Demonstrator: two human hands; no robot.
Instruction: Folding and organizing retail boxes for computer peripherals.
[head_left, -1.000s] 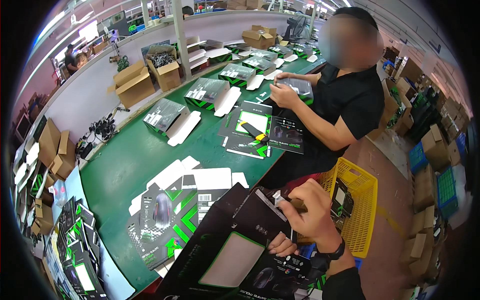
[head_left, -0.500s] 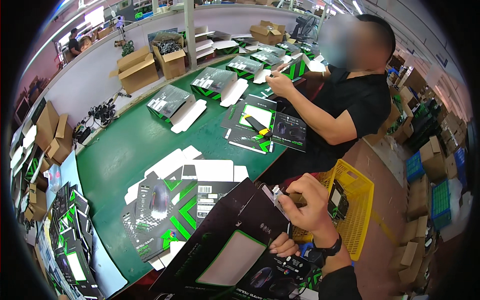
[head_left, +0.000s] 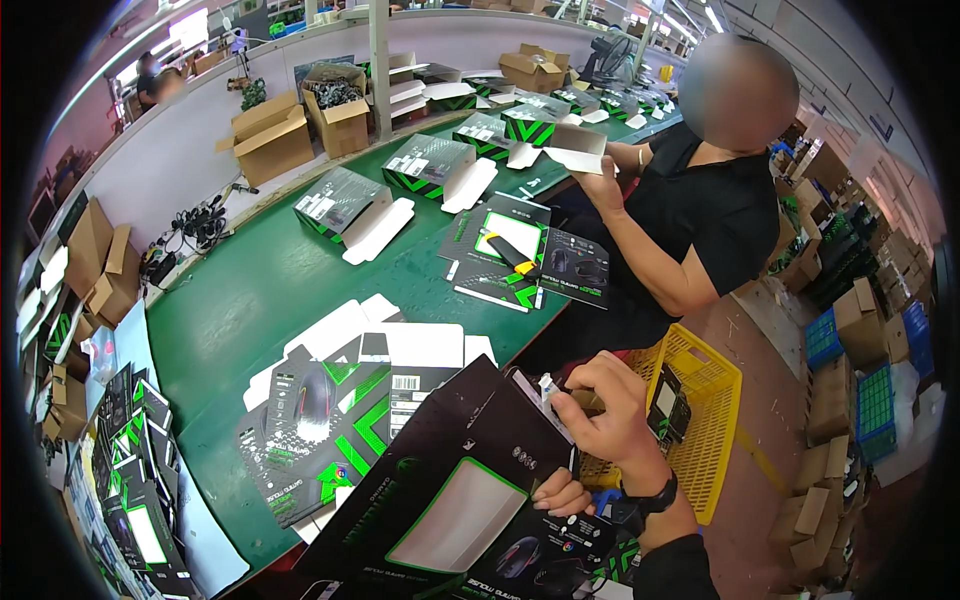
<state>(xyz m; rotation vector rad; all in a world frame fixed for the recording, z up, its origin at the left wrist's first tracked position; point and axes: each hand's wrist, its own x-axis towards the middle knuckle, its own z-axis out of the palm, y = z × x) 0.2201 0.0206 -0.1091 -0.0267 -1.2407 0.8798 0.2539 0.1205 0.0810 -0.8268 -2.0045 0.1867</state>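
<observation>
A flat black-and-green printed box blank [head_left: 490,440] with a green-edged window tilts up close in front of me. My left hand [head_left: 562,494] grips its right edge; only curled fingers show and the rest is hidden behind the card. At the blank's upper right edge, my right hand [head_left: 612,405] pinches a small whitish strip [head_left: 547,388]. Just left of the blank lies a fanned stack of printed mouse box blanks [head_left: 320,420] with white flaps on the green table [head_left: 230,310].
Across the table a person in black [head_left: 700,210] holds an open box [head_left: 578,148]. A yellow-and-black cutter [head_left: 513,253] lies on flat blanks. Several formed boxes [head_left: 345,205] line the far side. A yellow crate [head_left: 715,430] stands at right; more blanks [head_left: 145,480] are at left.
My hands keep nearly the same hold, with the blank shifted slightly. The other person has turned the box and raised it, with its white inside now showing.
</observation>
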